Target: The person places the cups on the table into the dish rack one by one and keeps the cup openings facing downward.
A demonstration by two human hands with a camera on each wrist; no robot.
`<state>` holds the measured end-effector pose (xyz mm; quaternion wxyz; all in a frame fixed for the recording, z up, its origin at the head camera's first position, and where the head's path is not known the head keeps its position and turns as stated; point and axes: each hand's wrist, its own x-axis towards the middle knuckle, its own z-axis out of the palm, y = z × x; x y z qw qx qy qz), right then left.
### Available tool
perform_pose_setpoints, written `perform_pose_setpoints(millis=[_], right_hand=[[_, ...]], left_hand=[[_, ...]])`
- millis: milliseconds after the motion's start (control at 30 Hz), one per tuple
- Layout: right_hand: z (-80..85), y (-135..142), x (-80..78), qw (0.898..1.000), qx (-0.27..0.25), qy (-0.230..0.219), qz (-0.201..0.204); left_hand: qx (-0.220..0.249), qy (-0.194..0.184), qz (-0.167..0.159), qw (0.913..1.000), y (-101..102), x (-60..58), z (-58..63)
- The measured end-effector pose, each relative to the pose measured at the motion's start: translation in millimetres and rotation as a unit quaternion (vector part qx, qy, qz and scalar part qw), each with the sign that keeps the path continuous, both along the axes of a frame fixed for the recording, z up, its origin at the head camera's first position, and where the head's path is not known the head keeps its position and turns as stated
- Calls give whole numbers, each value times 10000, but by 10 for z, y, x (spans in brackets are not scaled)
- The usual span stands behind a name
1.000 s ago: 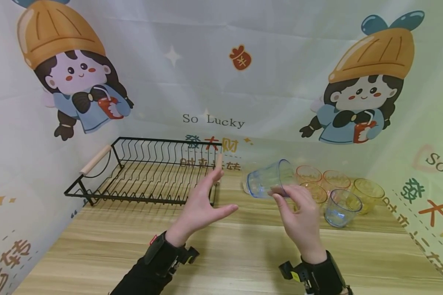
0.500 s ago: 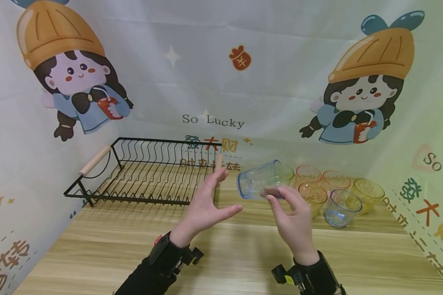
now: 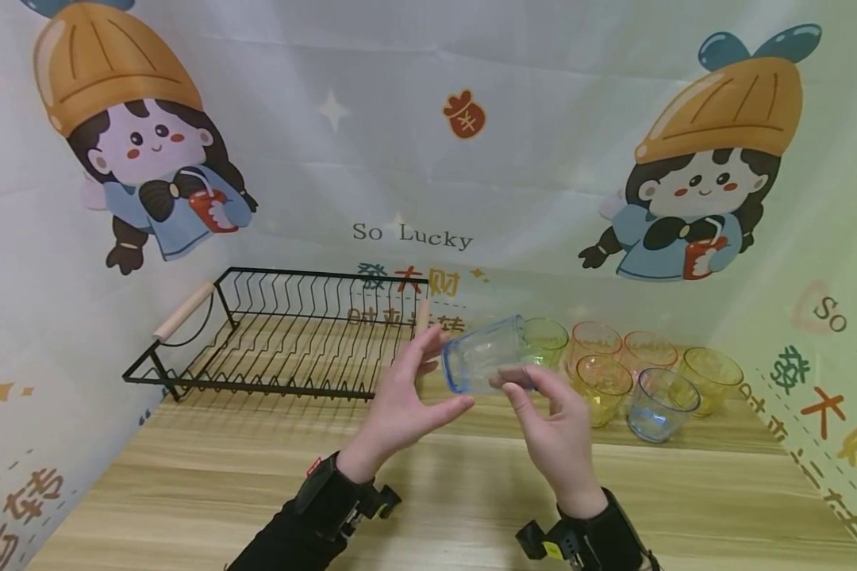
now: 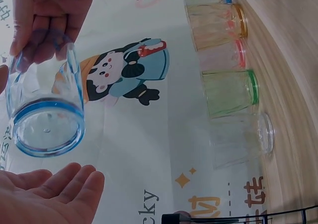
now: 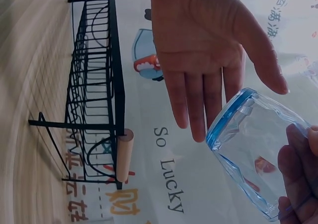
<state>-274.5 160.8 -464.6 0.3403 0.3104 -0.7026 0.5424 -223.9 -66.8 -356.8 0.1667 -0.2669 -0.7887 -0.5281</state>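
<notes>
A clear drinking glass with a blue tint (image 3: 484, 357) is held tilted in the air, its thick base toward the left. My right hand (image 3: 559, 432) pinches its rim end between thumb and fingers. My left hand (image 3: 403, 400) is spread around the base end with thumb and fingers apart. In the left wrist view, a gap shows between the left fingertips (image 4: 92, 177) and the glass base (image 4: 48, 129). To the right stand several tinted glasses, among them a green glass (image 3: 546, 342), an amber glass (image 3: 603, 388) and a blue glass (image 3: 661, 406).
A black wire dish rack (image 3: 257, 388) with wooden handles (image 3: 184, 312) stands at the left on the wood-grain table (image 3: 464, 492). A printed cloth (image 3: 400, 174) hangs behind and at the sides. In the left wrist view, a colourless glass (image 4: 241, 139) stands at the row's end.
My right hand has carried the tilted glass left, away from the other glasses and toward my left hand. The left hand has shifted slightly right. The green glass now shows more fully.
</notes>
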Motion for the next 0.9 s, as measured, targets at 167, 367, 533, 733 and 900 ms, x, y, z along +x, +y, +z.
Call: perform_pose_setpoints(millis=[167, 367, 533, 733, 900], right_hand=[[215, -115, 175, 9991, -261, -68, 327], [332, -184, 306, 9963, -553, -529, 401], [1046, -399, 863, 9884, -701, -1322, 260], [1085, -448, 890, 9787, -1106, -1698, 322], [1049, -463, 869, 9705, -1396, -1904, 479]], left_hand=[[300, -202, -204, 9991, 17, 17, -17], [411, -372, -262, 9981, 14, 28, -17], [514, -437, -338, 9971, 20, 37, -17], [676, -452, -551, 9952, 29, 37, -34], [813, -355, -685, 9937, 32, 35, -50]])
